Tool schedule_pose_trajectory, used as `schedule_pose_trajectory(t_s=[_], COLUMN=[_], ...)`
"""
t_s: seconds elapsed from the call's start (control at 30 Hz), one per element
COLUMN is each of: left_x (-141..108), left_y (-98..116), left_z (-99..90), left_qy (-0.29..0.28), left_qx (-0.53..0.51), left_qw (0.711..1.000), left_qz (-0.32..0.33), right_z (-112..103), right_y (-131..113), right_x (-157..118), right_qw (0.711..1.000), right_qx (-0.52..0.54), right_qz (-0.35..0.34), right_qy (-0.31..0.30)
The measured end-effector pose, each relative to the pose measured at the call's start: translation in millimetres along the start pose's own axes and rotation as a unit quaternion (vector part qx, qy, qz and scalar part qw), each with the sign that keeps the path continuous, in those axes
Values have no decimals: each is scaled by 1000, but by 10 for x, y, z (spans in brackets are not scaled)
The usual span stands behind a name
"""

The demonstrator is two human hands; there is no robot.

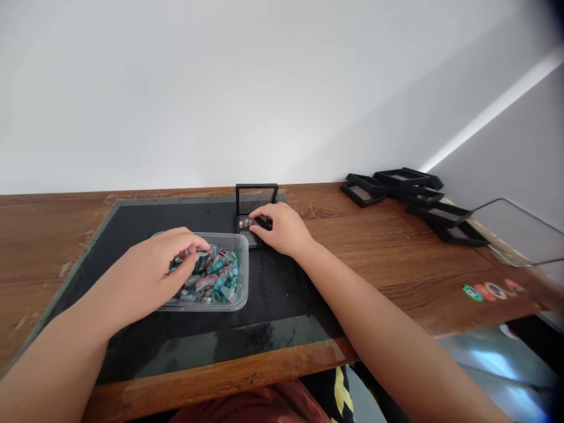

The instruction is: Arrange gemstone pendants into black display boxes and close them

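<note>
A clear plastic tub [243,282] on the black mat holds several small wrapped pieces [217,267] in teal, green and pinkish tones. Over its left side, my left hand [165,264] pinches a small clear piece [201,253] between thumb and fingertips. Behind the tub stands a small black hinged case [257,186], its lid raised. A few pinkish pieces [245,222] lie inside the case at its left. My right hand [281,229] reaches over the case's right side, thumb and fingers apart around its inside; its lower fingers are partly hidden.
Several black frame-like cases [408,187] lie in a loose pile at the back right of the wooden table [348,229]. Round coloured stickers [494,291] are near the right front edge. The black mat [282,288] lies under the tub. A white wall rises behind.
</note>
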State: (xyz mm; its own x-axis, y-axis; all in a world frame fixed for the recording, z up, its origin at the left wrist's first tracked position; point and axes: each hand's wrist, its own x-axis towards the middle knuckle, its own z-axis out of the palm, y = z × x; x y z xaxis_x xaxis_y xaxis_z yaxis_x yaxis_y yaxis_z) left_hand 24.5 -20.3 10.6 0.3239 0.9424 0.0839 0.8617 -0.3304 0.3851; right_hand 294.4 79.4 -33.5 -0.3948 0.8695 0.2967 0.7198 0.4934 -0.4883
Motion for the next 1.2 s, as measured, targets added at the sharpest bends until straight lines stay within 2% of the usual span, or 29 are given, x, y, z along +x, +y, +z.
schedule_pose_trajectory(t_s=[0.43, 0.93, 1.2], left_x=[41, 36, 28], left_y=[8, -2, 7], left_z=[11, 19, 3], left_qy=[17, 29, 30], left_qx=[8, 15, 22], left_qw=[1000, 999, 999], left_qz=[24, -9, 5], right_z=[47, 0, -41], right_y=[-15, -35, -49], right_x=[38, 27, -28], right_qw=[1000, 999, 999], right_qx=[-24, -45, -20], right_qz=[-8, 0, 0], right_qy=[-4, 14, -31])
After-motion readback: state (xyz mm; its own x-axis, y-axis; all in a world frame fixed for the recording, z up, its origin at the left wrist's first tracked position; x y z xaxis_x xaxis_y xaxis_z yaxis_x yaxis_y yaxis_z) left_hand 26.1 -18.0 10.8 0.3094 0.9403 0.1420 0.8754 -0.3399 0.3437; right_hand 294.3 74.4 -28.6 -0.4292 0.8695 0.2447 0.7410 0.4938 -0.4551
